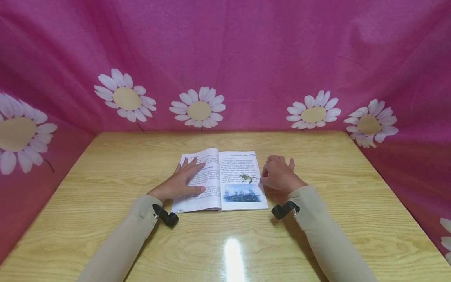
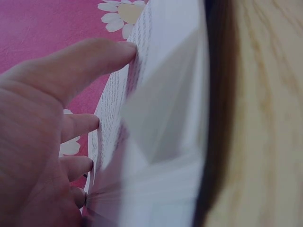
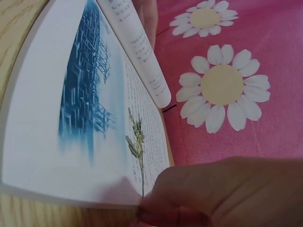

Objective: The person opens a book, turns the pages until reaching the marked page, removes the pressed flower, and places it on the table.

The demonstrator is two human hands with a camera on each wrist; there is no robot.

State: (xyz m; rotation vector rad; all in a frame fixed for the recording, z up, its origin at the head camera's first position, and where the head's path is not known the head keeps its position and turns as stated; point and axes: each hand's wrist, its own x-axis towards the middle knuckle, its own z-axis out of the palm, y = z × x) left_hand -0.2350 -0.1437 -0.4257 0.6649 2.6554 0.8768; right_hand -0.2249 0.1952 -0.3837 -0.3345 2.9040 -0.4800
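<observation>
An open book (image 1: 204, 188) lies on the wooden table, with printed text on both pages and a blue picture low on its right page. Spread across the left page, my left hand (image 1: 181, 181) rests with its fingers straight; the left wrist view shows the thumb and fingertips (image 2: 127, 51) on the paper. My right hand (image 1: 279, 173) is at the right page's outer edge and pinches the thin stem of a small leafy sprig (image 1: 246, 178). In the right wrist view the sprig (image 3: 137, 142) lies over the text beside the picture.
The wooden table (image 1: 225, 231) extends around the book on all sides. A pink cloth (image 1: 246, 51) with large white daisies hangs behind it and along both sides. Black wrist cameras (image 1: 165, 215) sit at both cuffs. A page corner is folded at the book's lower left.
</observation>
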